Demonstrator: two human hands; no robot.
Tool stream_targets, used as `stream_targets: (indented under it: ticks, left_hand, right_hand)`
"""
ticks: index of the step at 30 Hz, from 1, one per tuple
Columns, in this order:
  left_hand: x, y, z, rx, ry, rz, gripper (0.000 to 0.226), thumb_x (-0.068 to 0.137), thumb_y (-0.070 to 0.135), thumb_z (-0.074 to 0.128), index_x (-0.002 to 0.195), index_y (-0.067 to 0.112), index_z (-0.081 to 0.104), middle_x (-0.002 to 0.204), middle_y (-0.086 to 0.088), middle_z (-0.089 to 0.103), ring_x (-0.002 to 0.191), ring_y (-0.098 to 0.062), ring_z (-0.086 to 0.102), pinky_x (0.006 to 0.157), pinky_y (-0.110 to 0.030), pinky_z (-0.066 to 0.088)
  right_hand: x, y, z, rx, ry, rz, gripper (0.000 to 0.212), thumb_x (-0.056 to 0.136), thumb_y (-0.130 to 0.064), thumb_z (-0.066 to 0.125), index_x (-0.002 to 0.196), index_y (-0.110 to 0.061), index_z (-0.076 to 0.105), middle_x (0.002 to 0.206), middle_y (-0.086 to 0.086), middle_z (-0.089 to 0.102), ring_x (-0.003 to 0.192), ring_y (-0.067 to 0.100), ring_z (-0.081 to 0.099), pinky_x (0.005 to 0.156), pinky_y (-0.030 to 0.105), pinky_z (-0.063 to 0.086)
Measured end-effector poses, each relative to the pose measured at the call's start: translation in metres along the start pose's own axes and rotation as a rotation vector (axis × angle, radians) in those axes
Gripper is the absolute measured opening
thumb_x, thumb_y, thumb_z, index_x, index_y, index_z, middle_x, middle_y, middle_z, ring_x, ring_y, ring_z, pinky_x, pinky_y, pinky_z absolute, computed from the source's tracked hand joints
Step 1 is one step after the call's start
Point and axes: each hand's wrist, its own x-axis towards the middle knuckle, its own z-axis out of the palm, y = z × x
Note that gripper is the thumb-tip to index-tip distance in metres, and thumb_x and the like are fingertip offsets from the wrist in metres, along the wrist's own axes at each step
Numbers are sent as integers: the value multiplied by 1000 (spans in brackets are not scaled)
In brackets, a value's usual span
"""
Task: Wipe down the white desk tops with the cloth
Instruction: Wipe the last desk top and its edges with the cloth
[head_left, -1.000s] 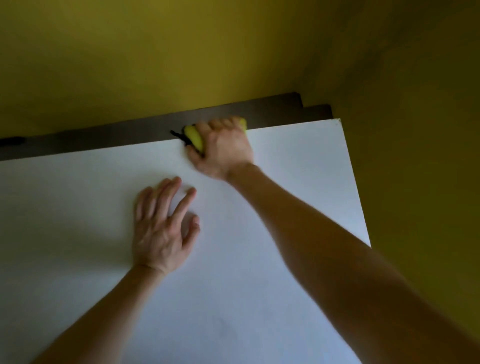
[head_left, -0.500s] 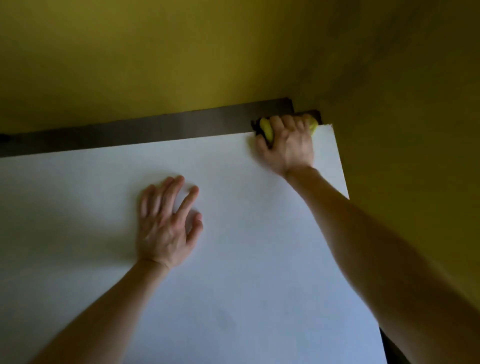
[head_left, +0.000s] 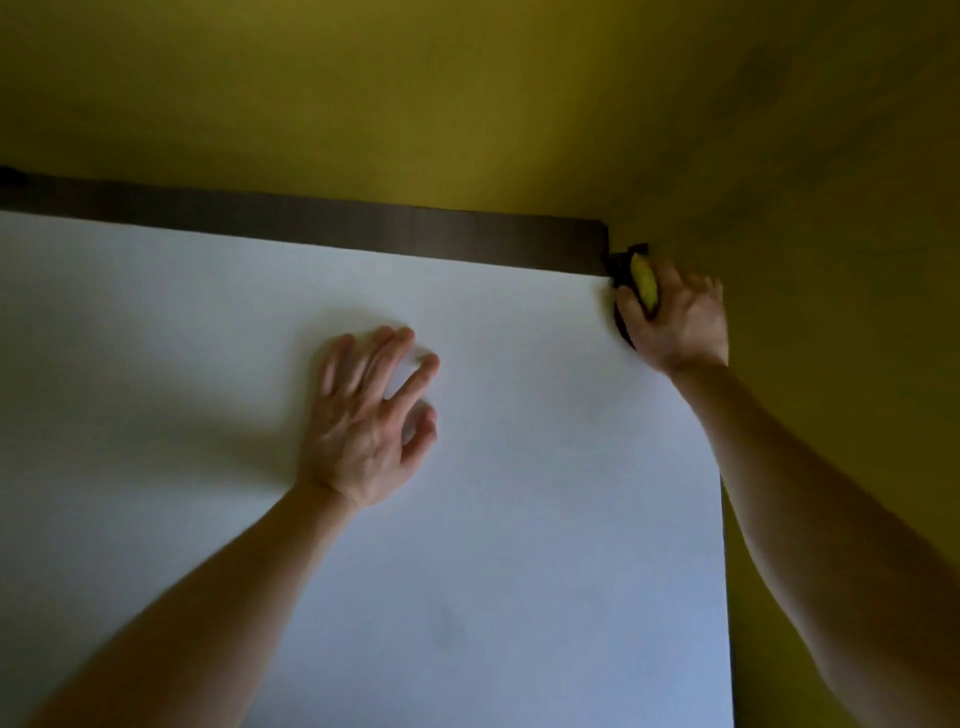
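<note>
Cloth (head_left: 644, 283), yellow: sat at the far right corner of the desk top (head_left: 519, 545), my right hand (head_left: 678, 325) curled round it. Left hand (head_left: 363, 421): lay flat on the white surface, fingers spread, holding nothing. Progress: corner reached; near area, with a faint smudge (head_left: 447, 629), I judged not yet wiped.

My right hand (head_left: 675, 322) grips the yellow-and-black cloth (head_left: 643, 283) at the flat white desk top's (head_left: 519, 519) upper-right corner; my left hand (head_left: 369, 421) rests spread mid-frame.
</note>
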Motion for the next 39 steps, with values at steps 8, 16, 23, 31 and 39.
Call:
stream_targets:
  ticks: [8,16,23,31,39]
  left_hand:
    - [0,-6,-20,-110,-148,-28,61,97,37,64,148,5,56,156,-18,50,148,-41,45,125,-58,31]
    - [-50,-164,-91,-2,-607,-318,148,63,104,58,169,37,-20,179,-4,-23,166,-32,-19,133,-63,0]
    - [-57,-205,-110,74,-987,-251,180,52,92,82,148,27,-55,148,-5,-68,140,-29,-62,123,-72,-19]
    - [-65,-203,-115,36,-866,-160,165,63,94,73,161,24,-39,161,-6,-57,151,-31,-50,124,-71,-19]
    - [-134,-368,-144,74,-237,-154,68,111,56,40,167,17,39,179,-8,22,167,-28,16,128,-61,26]
  right_hand:
    - [-4,-273,8,141,-135,-478,57,102,-59,44,140,-20,59,121,13,68,116,38,62,107,50,40]
    - [6,-113,15,137,-31,-278,61,99,-69,46,134,-22,62,115,14,70,109,40,63,100,49,48]
    - [-5,-224,22,35,-39,-156,56,100,-59,39,117,-10,60,111,22,66,108,42,60,103,54,43]
    - [-2,-486,28,205,-148,-557,56,102,-65,39,127,-19,61,122,12,70,114,38,64,104,46,44]
    - [-14,-366,34,129,12,-296,51,103,-64,47,116,-16,61,103,13,66,100,39,60,99,49,44]
